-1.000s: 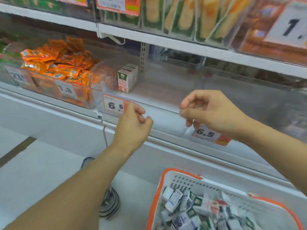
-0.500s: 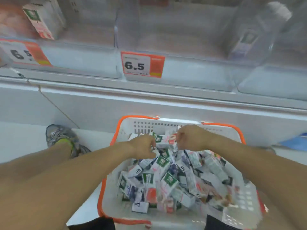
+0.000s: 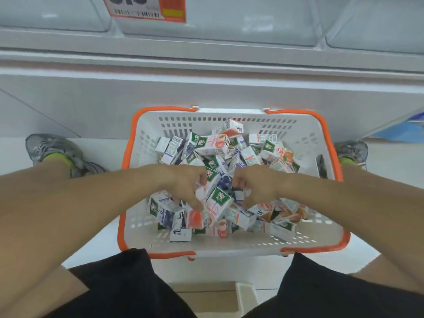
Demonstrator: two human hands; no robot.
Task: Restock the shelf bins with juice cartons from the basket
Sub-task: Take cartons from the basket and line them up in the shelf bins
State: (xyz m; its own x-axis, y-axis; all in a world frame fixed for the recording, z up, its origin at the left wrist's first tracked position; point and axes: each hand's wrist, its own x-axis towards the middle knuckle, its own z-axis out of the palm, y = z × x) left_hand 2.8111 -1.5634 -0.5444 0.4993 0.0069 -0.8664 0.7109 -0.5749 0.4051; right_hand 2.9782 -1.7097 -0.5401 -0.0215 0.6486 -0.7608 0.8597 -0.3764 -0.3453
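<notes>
A white basket with an orange rim sits on the pale floor between the person's two grey shoes, the left shoe and the right shoe, and just in front of the white base of the shelf unit. Inside it lies a loose heap of small juice cartons, tumbled at all angles, most with green label panels and pictures of purple or orange-red fruit. Both hands reach down into the middle of the heap. The left hand has its fingers curled among the cartons, and its grip closes on a white carton with a green label and red fruit, the thumb lying against that carton's lower edge. The right hand is just beside it, knuckles up, fingers bent down into the pile; they seem to pinch something there, but which carton they hold cannot be told. A purple-fruit carton shows in the gap between the two hands. Along the top edge run the clear shelf bins, with an orange and white price tag fixed to the front of one. The person wears black shorts, seen at the bottom
</notes>
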